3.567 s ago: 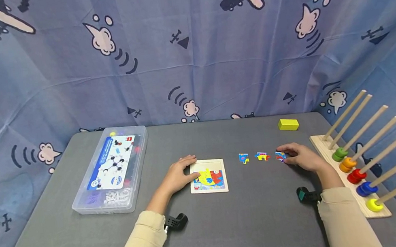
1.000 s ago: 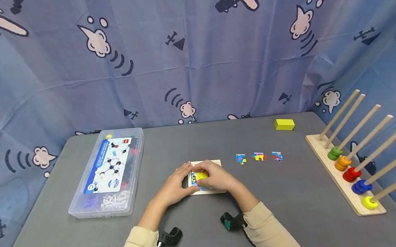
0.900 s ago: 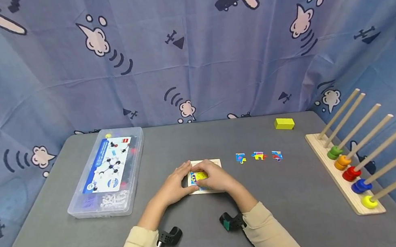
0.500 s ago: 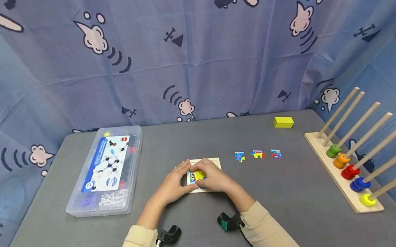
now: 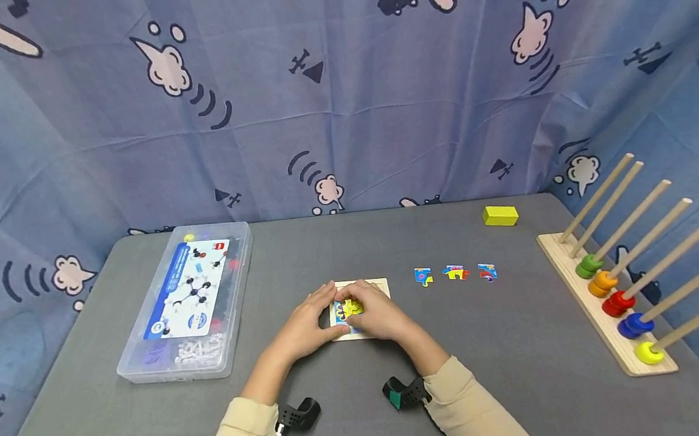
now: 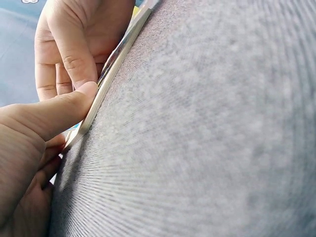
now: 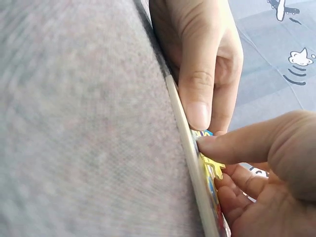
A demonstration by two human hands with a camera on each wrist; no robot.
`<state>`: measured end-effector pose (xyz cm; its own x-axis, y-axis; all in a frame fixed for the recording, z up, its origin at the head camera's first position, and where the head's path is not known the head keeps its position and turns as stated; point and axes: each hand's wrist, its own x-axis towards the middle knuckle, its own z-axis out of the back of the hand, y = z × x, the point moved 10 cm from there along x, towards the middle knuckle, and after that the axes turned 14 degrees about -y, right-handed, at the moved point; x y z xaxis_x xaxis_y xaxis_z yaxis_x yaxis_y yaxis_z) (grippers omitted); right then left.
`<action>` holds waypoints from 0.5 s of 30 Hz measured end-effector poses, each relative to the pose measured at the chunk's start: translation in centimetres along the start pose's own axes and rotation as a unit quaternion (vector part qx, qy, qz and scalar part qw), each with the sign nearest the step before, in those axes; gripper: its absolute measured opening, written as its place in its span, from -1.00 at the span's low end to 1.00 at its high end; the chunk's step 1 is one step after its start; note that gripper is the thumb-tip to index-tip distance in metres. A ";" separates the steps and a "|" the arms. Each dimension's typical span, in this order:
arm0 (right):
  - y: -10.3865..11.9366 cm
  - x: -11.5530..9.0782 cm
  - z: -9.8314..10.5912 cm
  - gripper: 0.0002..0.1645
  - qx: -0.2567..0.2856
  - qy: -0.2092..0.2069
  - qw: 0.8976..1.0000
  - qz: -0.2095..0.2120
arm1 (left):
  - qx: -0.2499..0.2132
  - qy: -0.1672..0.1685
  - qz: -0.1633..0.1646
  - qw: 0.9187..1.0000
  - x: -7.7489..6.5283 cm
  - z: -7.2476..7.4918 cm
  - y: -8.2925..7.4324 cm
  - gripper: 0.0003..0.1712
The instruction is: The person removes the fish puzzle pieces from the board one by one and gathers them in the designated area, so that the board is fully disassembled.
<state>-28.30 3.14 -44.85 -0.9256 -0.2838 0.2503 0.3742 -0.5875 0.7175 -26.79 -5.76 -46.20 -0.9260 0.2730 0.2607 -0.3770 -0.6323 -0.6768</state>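
A small jigsaw in a pale wooden tray (image 5: pixel 384 289) lies on the table before me, mostly covered by both hands. My left hand (image 5: pixel 306 331) holds the tray at its left side, its thumb along the near edge and its fingers toward the far corner. From the right, my right hand (image 5: pixel 378 312) reaches over the picture and pinches a yellow puzzle piece (image 7: pixel 216 169) between thumb and fingers; in the right wrist view the piece stands up from the tray. Three loose puzzle pieces lie in a row to the right: a blue one (image 5: pixel 423 276), a yellow-red one (image 5: pixel 456 273) and a blue-red one (image 5: pixel 488 272).
To the left lies a clear plastic case (image 5: pixel 184 301) with a molecule-model label. A yellow block (image 5: pixel 500 216) sits at the back right. Along the right edge stands a wooden peg rack (image 5: pixel 620 317) with coloured rings and tall slanting sticks. A patterned curtain (image 5: pixel 336 104) hangs behind.
My right hand has left the rightmost loose piece and come left over the tray, where it now pinches the yellow piece. Over the last second both hands have stayed nearly still.
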 end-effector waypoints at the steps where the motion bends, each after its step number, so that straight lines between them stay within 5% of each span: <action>1: 0.1 0.0 0.1 -0.59 -0.001 -0.002 1.000 0.001 | 0.000 0.000 0.000 1.000 0.0 0.0 0.0 -0.13; 15: 0.3 0.0 1.1 -0.58 -0.043 -0.002 0.999 0.020 | 0.000 -0.003 0.002 1.000 0.0 -0.1 0.1 -0.14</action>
<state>-28.30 3.77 -43.93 -0.9096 -0.3066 0.2803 0.4149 -0.6392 0.6476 -26.88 -5.75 -46.38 -0.9280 0.2655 0.2614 -0.3723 -0.6332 -0.6786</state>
